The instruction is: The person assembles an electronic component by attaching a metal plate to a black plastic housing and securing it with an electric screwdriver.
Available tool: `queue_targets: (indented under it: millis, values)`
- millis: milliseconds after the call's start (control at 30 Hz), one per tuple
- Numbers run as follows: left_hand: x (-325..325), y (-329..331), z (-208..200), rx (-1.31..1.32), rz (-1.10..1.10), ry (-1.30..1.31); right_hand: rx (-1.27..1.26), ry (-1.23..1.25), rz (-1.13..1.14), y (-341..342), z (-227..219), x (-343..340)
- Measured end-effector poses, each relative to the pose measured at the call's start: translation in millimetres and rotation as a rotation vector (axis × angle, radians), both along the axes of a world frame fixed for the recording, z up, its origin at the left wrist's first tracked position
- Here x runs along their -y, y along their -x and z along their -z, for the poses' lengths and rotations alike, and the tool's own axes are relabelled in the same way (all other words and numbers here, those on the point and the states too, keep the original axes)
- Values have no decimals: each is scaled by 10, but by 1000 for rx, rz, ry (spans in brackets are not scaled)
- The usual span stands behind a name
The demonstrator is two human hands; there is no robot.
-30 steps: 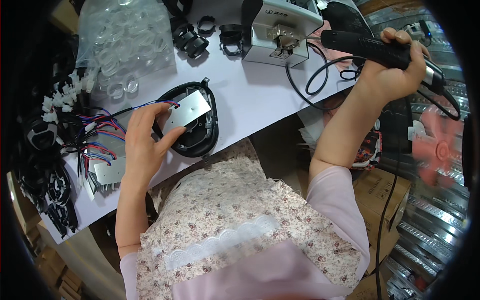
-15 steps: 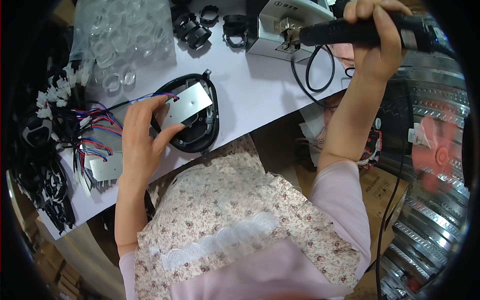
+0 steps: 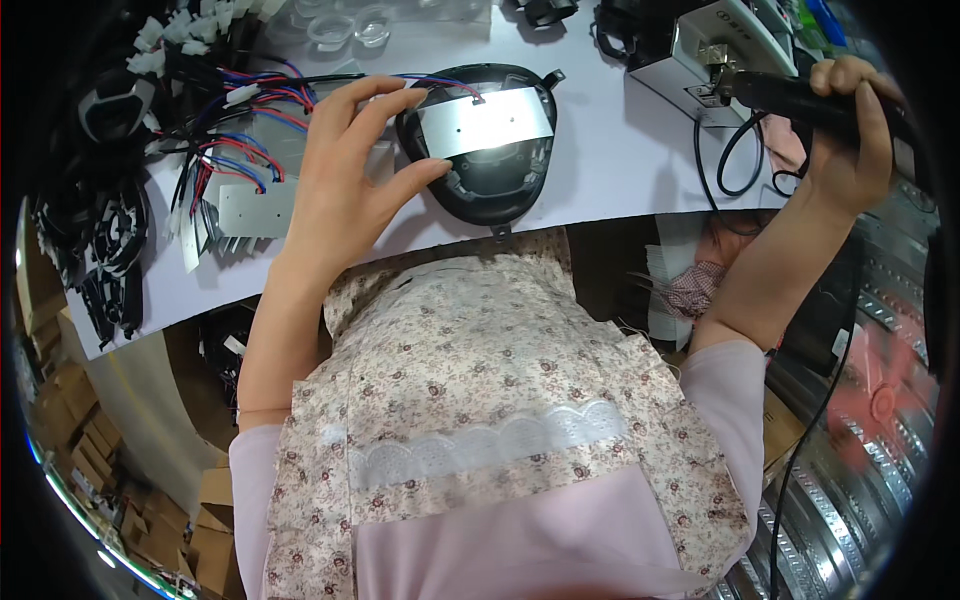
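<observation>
A black rounded housing (image 3: 495,190) lies near the table's front edge. A silver metal plate (image 3: 490,122) with a red, blue and black wire lead sits across it. My left hand (image 3: 350,165) is at the plate's left end, index fingertip by the upper corner and thumb by the lower one, gripping it from both sides. My right hand (image 3: 850,130) is wrapped round a black electric screwdriver (image 3: 780,100). The screwdriver's tip meets the metal fitting on the front of a silver screw-feeder box (image 3: 710,60); the tip itself is hidden.
Left of my left hand lie finned metal plates (image 3: 255,208) with wires and white connectors (image 3: 150,60). Black parts (image 3: 115,230) pile up at the far left. Clear plastic rings (image 3: 335,30) and black rings (image 3: 612,35) lie farther back. A black cable (image 3: 725,180) loops below the feeder.
The view has shifted, so the table things appear farther right and higher. The plate has gone from tilted to lying across the housing. The screwdriver stays at the feeder.
</observation>
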State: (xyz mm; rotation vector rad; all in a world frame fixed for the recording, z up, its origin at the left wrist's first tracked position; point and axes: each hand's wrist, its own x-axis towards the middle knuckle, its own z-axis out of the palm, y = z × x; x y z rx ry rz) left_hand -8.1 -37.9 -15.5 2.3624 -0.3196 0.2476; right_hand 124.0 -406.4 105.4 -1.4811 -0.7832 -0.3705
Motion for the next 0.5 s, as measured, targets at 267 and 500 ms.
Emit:
queue_targets:
  millis: [267, 500]
  values:
    - [0, -47, 48, -61, 54, 16, -388, -348, -105, 219, -78, -311]
    - [36, -79, 75, -81, 48, 24, -427, -473, -438, 164, 230, -1357]
